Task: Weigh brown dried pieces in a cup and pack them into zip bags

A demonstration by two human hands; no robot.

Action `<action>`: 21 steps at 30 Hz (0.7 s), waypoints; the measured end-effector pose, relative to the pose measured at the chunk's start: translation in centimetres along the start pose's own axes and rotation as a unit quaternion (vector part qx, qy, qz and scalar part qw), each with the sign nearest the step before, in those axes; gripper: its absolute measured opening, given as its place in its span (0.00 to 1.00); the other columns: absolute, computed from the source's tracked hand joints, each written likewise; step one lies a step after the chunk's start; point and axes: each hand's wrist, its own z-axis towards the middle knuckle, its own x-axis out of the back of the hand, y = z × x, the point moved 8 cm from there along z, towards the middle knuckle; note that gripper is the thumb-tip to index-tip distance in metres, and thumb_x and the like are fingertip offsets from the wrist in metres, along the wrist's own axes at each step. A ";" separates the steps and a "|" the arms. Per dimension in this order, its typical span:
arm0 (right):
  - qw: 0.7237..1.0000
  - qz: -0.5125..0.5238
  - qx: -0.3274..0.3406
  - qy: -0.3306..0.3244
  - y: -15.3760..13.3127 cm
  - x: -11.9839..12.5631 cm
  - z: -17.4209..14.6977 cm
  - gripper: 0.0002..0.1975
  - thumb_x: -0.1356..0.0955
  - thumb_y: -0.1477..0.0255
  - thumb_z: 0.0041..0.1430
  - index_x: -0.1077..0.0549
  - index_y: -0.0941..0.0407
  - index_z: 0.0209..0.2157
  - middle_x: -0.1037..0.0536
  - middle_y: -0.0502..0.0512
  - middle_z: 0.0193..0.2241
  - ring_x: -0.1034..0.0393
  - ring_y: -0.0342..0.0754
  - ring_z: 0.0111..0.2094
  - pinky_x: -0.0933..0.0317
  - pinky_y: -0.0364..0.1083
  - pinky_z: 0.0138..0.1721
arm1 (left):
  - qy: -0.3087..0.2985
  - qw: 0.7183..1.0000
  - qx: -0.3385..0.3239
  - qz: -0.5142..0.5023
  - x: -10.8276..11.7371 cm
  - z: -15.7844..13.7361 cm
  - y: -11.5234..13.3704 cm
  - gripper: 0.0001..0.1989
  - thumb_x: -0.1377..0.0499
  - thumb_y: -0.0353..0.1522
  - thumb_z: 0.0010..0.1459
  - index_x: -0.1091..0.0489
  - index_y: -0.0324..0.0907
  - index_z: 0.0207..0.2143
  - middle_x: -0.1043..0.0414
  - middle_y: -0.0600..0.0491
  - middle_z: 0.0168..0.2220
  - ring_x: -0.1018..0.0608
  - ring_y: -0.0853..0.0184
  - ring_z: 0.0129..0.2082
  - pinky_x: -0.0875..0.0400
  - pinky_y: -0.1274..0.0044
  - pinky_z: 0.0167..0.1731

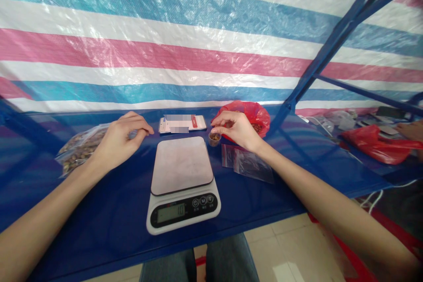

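My left hand (127, 136) hovers beside a clear zip bag (79, 147) of brown nut-like pieces, thumb and index fingertip together and nothing visible between them. On the right, the fingers of my right hand (233, 128) close at the rim of a small clear plastic cup (214, 139) with brown bits inside. A red plastic bag (261, 112) holding small brown pieces lies open behind that hand. Between my arms stands a white kitchen scale (183, 165); its display appears to read 10, with any decimal point unclear.
A phone (183, 124) lies behind the scale, its screen lit. Flat clear zip bags (253, 165) rest right of the scale on the blue table (125, 211). Farther right are another red bag (380, 143) and part of another person's hand (411, 130). A blue metal frame (330, 48) rises there.
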 end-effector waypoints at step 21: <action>0.946 -0.268 -0.114 -0.140 5.1 8.1 -1.2 0.10 0.28 0.84 0.45 0.18 0.55 0.27 0.19 0.50 0.24 0.27 0.47 0.24 0.37 0.45 0.27 | 0.016 1.000 -0.005 0.004 0.2 -0.2 -0.7 0.15 0.48 0.30 0.63 0.22 0.43 0.29 0.20 0.51 0.33 0.24 0.61 0.40 0.30 0.70 0.46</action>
